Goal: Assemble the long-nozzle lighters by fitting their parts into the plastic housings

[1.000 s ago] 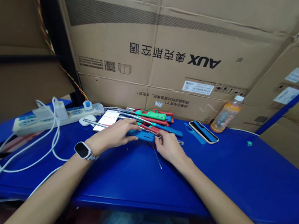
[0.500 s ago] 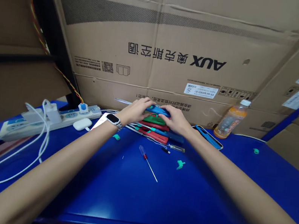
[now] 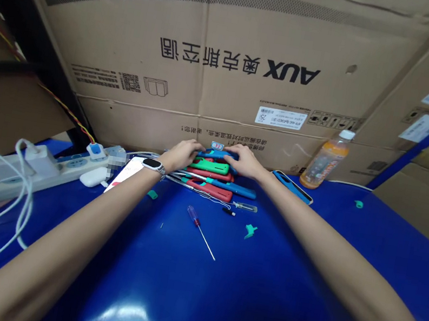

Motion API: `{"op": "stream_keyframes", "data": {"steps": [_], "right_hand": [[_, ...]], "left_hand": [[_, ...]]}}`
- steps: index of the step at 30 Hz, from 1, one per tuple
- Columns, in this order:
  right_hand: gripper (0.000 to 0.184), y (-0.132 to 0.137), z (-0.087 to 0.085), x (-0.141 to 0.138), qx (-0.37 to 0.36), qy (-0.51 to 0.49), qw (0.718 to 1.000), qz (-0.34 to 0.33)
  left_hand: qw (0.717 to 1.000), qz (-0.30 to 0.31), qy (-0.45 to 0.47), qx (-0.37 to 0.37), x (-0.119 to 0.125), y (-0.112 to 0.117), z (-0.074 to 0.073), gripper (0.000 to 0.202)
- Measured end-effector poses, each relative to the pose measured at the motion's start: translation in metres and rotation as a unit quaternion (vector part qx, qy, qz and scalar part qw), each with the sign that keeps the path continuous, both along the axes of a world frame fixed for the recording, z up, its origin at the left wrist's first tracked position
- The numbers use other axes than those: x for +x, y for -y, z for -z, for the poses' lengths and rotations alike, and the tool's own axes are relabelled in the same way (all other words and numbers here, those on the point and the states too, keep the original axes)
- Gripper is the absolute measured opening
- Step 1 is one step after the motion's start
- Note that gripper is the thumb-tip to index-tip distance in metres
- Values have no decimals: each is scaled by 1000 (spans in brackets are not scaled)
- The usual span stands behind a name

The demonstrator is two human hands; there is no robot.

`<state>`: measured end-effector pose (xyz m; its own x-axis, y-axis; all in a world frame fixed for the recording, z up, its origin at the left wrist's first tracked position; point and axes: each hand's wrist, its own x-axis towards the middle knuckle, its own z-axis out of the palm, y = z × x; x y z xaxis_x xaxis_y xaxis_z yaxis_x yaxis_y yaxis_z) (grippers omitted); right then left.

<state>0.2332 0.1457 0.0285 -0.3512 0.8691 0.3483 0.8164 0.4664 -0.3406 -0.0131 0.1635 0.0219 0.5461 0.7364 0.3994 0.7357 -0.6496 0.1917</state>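
Note:
Long-necked lighters lie piled at the back of the blue table, handles to the right. A blue lighter (image 3: 215,154) tops the pile. My left hand (image 3: 183,154) has its fingers closed at the left end of that blue lighter, and a watch (image 3: 153,164) is on the wrist. At the other end, the thumb and fingers of my right hand (image 3: 245,161) grip the handle. Below it sit a green lighter (image 3: 210,166), a red lighter (image 3: 213,190) and another blue lighter (image 3: 243,190). A small blue-edged label (image 3: 217,145) shows just behind the top lighter.
A screwdriver (image 3: 201,230) lies in front of the pile, near a green plastic piece (image 3: 250,231). At left are a power strip (image 3: 74,162) and white cables (image 3: 24,205). An orange drink bottle (image 3: 326,160) and a blue phone (image 3: 292,186) stand and lie at right, before a cardboard box (image 3: 218,90).
The blue lighter has come down slightly onto the pile, and its metal neck no longer shows at left. The small label has come into sight. The view has shifted.

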Motion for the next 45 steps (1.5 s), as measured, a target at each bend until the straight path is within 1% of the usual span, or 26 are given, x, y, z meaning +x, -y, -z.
{"op": "stream_keyframes", "data": {"steps": [3, 6, 7, 9, 11, 13, 15, 18, 23, 26, 28, 30, 31, 33, 35, 38, 40, 43, 45], "right_hand": [[41, 23, 1, 5, 24, -45, 999, 16], [36, 57, 7, 11, 63, -84, 994, 26], [34, 70, 10, 14, 67, -90, 994, 19], [28, 98, 17, 19, 70, -91, 993, 8], [20, 126, 22, 23, 66, -66, 996, -7], [16, 151, 27, 26, 37, -7, 999, -18], [15, 167, 32, 26, 17, 47, 999, 0], [17, 174, 37, 18, 1, 76, 996, 36], [18, 159, 42, -11, 12, 69, 996, 58], [17, 149, 41, -21, 25, 14, 998, 61], [16, 145, 38, -16, 33, -35, 997, 60], [16, 144, 33, 0, 31, -64, 995, 73], [16, 144, 31, 10, 27, -66, 993, 94], [14, 145, 27, 34, 24, -46, 989, 141], [12, 145, 27, 58, 39, -3, 983, 177], [21, 142, 30, 85, 46, 60, 973, 217], [30, 136, 31, 98, 49, 79, 964, 249], [40, 125, 32, 113, 44, 82, 949, 301], [40, 119, 31, 119, 25, 80, 943, 322]], "left_hand": [[999, 3, 26, 25, 3, 17, -6, 30], [997, 23, 45, 63, 16, 44, -11, 25], [995, 32, 46, 79, 22, 55, -12, 24], [992, 76, 27, 98, 34, 76, -12, 22], [989, 120, 2, 87, 42, 97, -9, 20], [986, 155, -31, 52, 47, 115, -4, 19], [986, 160, -52, 12, 49, 127, 2, 16], [986, 152, -65, -16, 50, 136, 11, 14], [986, 156, -55, -26, 52, 136, 21, 13], [989, 145, -34, -22, 48, 136, 21, 13], [990, 139, -16, -16, 46, 136, 17, 14], [989, 147, -8, -9, 49, 135, 11, 15], [988, 153, -9, -5, 54, 133, 7, 16], [986, 163, -19, 9, 69, 127, 0, 17], [986, 162, -41, 28, 92, 117, -6, 18], [981, 149, -119, 39, 134, 96, -12, 19], [976, 128, -172, 39, 160, 81, -13, 22], [970, 137, -199, 30, 191, 63, -14, 22], [965, 152, -211, 23, 204, 54, -13, 23]]}}
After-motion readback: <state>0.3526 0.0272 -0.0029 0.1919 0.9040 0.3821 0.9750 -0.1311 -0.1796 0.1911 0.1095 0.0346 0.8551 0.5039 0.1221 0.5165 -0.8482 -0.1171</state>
